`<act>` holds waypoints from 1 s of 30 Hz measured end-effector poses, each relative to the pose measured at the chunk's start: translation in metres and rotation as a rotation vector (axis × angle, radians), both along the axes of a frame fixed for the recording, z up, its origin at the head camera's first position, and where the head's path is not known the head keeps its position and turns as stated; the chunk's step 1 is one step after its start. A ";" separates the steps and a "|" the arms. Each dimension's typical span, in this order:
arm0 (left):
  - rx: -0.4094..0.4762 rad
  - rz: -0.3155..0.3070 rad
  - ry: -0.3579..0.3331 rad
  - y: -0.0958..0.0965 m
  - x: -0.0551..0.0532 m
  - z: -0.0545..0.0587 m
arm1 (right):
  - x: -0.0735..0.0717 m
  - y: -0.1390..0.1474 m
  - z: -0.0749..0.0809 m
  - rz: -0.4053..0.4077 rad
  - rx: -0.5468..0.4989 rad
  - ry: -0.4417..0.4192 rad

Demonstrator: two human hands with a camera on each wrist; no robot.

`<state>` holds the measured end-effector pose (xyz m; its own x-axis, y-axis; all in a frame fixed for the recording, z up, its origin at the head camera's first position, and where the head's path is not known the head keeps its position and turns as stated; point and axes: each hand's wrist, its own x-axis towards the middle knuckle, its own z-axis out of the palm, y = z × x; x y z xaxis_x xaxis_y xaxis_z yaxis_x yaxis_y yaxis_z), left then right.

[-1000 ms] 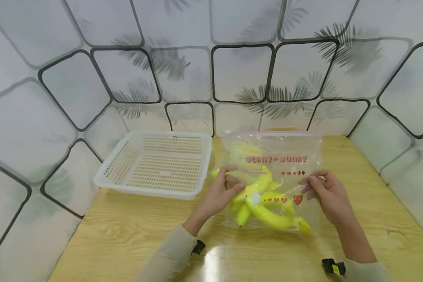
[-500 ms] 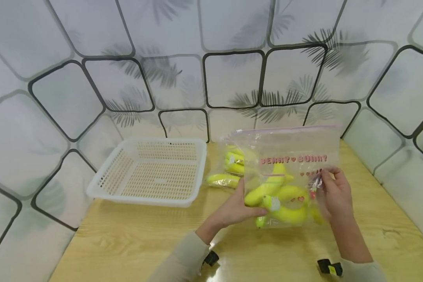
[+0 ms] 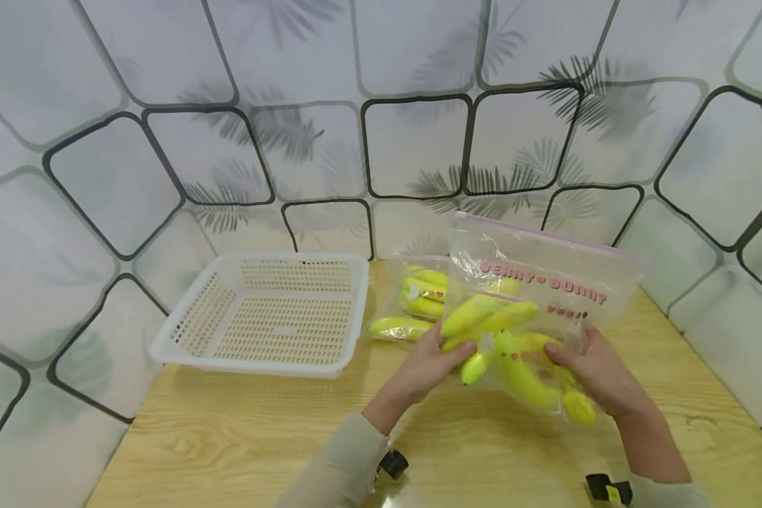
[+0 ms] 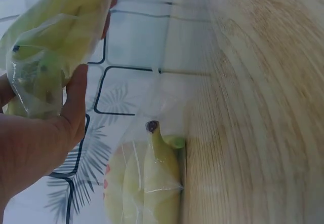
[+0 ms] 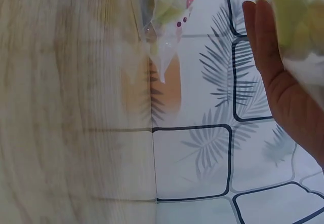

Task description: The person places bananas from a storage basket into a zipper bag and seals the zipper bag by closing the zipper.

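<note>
A clear zip bag [image 3: 533,247] with pink lettering and several yellow bananas [image 3: 523,377] inside hangs tilted above the table, its pink zip edge uppermost. My left hand [image 3: 422,370] grips its lower left side, thumb across the front over the fruit. On the opposite side my right hand [image 3: 603,374] holds the bag, its thumb on the front and its fingers behind. In the left wrist view, my left hand [image 4: 43,138] curls round the plastic and bananas. The right wrist view shows my right hand [image 5: 283,82] with fingers against the bag [image 5: 304,26].
Behind the held bag, another clear bag of bananas [image 3: 422,289] lies on the wooden table [image 3: 228,423], partly covered. A white perforated basket [image 3: 260,363] stands to the left. A patterned curtain-like backdrop [image 3: 330,148] surrounds the table at the back and sides.
The held bag has shifted right and tilted, its right side lower. Its bananas have slid about inside. My right hand has moved down along the bag's side, and the bag behind shows more.
</note>
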<state>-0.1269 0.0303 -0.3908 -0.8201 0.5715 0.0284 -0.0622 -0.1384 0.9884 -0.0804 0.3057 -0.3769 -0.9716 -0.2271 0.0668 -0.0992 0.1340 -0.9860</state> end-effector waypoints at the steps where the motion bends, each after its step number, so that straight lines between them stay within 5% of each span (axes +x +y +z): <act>1: 0.008 0.003 -0.022 0.002 -0.001 -0.001 | 0.000 0.000 0.001 -0.015 -0.029 -0.016; 5: -0.012 -0.014 -0.063 0.008 -0.006 0.003 | -0.003 0.006 0.005 -0.046 -0.133 -0.070; 11: -0.205 0.053 -0.077 0.028 -0.015 0.016 | -0.005 0.026 0.007 -0.066 -0.054 -0.044; 17: -0.058 0.101 -0.212 0.057 -0.021 0.015 | -0.009 0.049 0.006 -0.054 -0.074 -0.078; 20: -0.121 0.099 -0.175 0.067 -0.023 0.011 | -0.015 0.064 0.004 -0.046 -0.155 -0.127; 24: -0.297 0.100 -0.037 0.080 -0.029 0.001 | -0.026 0.084 0.001 -0.113 0.019 -0.142; 30: -0.539 0.177 0.174 0.104 -0.035 -0.013 | -0.053 0.101 -0.008 -0.162 0.563 -0.153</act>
<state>-0.1617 0.1341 -0.4036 -0.9135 0.3978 -0.0856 0.0852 0.3927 0.9157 -0.1331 0.4063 -0.3845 -0.9859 -0.0355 -0.1635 0.1031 0.6406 -0.7609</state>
